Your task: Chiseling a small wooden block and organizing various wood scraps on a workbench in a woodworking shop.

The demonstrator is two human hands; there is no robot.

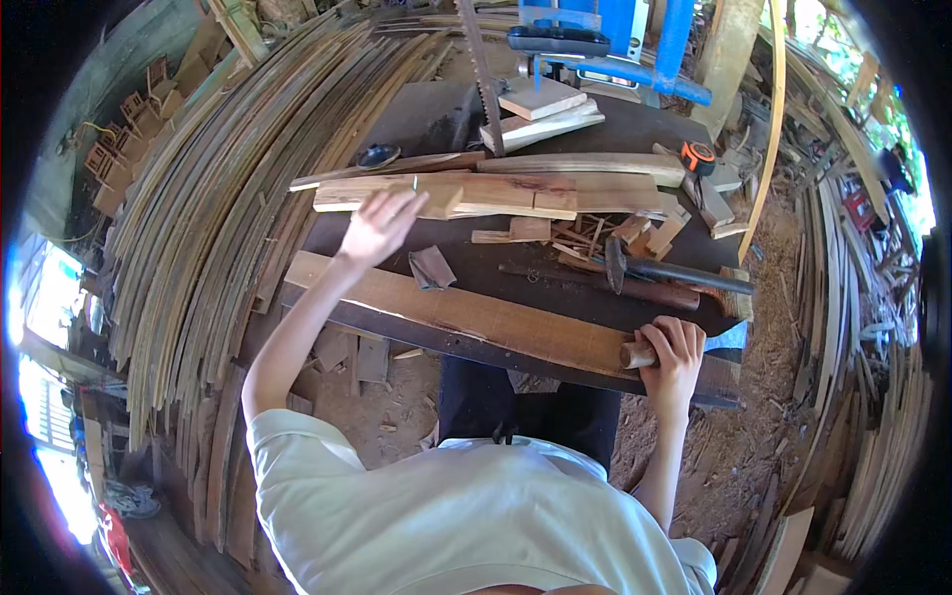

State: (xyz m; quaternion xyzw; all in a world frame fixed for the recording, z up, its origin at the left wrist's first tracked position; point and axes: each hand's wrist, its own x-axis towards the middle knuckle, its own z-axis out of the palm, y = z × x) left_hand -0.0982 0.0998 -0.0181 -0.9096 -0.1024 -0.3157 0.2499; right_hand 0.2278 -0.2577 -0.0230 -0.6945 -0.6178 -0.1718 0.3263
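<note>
My left hand [382, 226] reaches to the far side of the bench, its fingers closed on the edge of a small pale wooden block [442, 202], over a thick timber piece [535, 196]. At the right end of a long flat board [476, 315] along the near bench edge, my right hand [673, 355] is wrapped round a short round wooden piece [638, 354]; its covered end is hidden. A folded grey-brown sheet, like sandpaper [431, 268], lies just beyond the board. Farther right is a hammer [674, 274] with a dark handle.
A saw blade [480, 79] stands upright near stacked boards [540, 99]. Beyond is a blue machine [595, 50]. An orange tape measure [697, 157] sits at the right, and wood scraps [585, 238] lie mid-bench. Long wood strips [228, 188] are piled at the left.
</note>
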